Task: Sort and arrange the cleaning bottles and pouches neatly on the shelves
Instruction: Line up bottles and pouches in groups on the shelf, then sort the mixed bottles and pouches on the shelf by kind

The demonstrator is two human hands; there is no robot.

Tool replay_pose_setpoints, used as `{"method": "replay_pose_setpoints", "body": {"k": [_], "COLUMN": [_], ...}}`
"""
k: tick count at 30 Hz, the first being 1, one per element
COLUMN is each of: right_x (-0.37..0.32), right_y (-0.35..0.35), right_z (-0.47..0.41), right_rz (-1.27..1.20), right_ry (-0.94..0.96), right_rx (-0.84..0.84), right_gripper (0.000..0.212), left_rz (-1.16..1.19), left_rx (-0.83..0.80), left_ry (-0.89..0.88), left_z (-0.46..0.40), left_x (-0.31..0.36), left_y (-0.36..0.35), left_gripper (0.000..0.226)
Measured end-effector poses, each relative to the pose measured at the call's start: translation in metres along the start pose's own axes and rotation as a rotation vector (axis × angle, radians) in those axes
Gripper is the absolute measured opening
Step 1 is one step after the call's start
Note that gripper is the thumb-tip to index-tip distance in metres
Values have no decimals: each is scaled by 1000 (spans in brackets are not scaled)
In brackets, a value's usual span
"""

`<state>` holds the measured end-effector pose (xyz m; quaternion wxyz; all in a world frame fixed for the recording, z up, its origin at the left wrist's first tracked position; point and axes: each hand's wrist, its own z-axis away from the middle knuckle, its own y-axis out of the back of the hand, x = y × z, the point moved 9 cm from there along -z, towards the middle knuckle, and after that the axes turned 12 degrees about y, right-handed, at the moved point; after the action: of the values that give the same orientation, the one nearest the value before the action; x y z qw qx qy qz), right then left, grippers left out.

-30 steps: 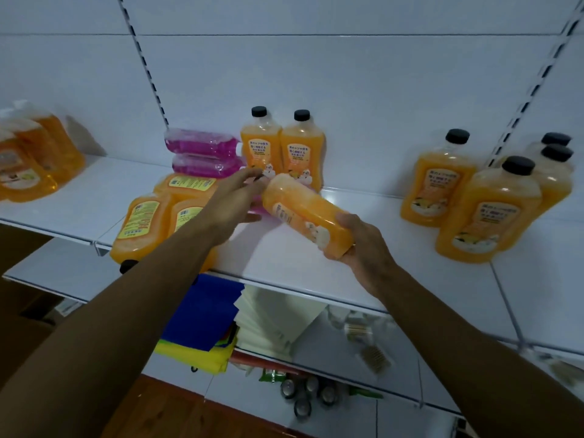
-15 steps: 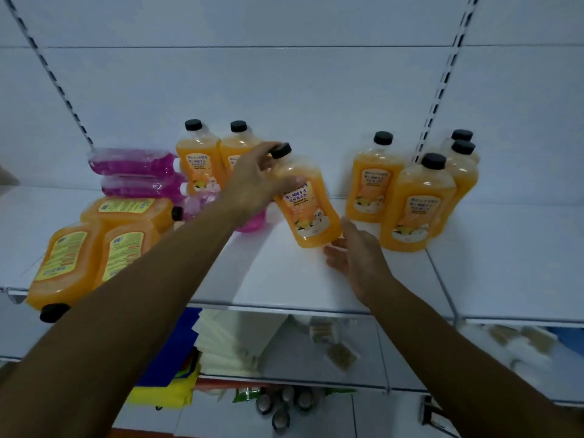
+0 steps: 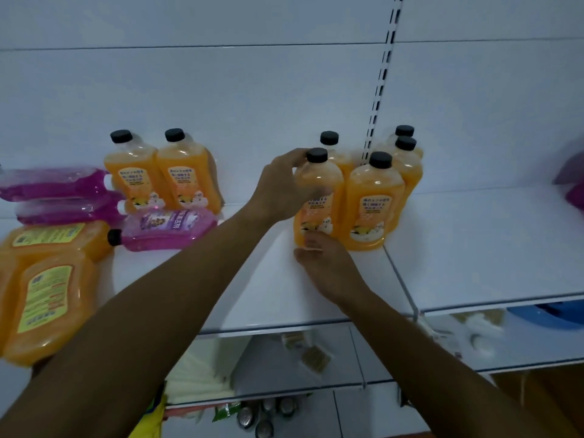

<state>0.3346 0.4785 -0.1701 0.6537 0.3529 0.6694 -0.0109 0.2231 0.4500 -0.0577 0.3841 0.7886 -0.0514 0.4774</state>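
Left hand (image 3: 281, 188) wrapped around the shoulder of an upright orange bottle (image 3: 317, 200), fingers curled just below its black cap. Right hand (image 3: 325, 263) at the bottle's base, fingertips touching its lower front edge, fingers loosely extended rather than closed. Bottle standing on the white shelf (image 3: 284, 295), touching a cluster of 4 more orange bottles (image 3: 371, 203) on its right, 1 of them directly behind it. Further left, against the back wall, 2 upright orange bottles (image 3: 161, 175) side by side. In front of those, a pink bottle (image 3: 167, 229) lying on its side, black cap pointing left. At the far left, 2 stacked pink pouches (image 3: 60, 197) and, nearer the shelf edge, orange bottles lying flat (image 3: 47, 295) with yellow labels up. Below, a lower shelf (image 3: 521, 346) with blurred, unidentifiable items.
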Motion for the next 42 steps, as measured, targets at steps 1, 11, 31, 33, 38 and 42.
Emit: {"method": "replay_pose_setpoints", "body": {"k": [1, 11, 31, 33, 38, 42], "right_x": [-1, -30, -56, -55, -50, -49], "right_y": [-2, -68, -154, -148, -114, -70], "right_z": [0, -30, -94, -84, -59, -35], "right_rz": [13, 91, 63, 15, -56, -86], "right_ry": [9, 180, 96, 102, 122, 123], "right_rx": [-6, -99, -200, -168, -17, 123], "right_gripper": [45, 49, 60, 62, 67, 79], "left_rz": [-16, -267, -624, -501, -246, -11], "left_rx": [-3, 79, 25, 17, -23, -101], "left_ry": [2, 224, 413, 440, 460, 512], "left_z": [2, 42, 78, 75, 68, 69], "left_x": [-1, -88, -201, -201, -185, -170], "left_y": [-1, 92, 189, 184, 161, 131], "left_gripper": [66, 67, 65, 54, 33, 17]}}
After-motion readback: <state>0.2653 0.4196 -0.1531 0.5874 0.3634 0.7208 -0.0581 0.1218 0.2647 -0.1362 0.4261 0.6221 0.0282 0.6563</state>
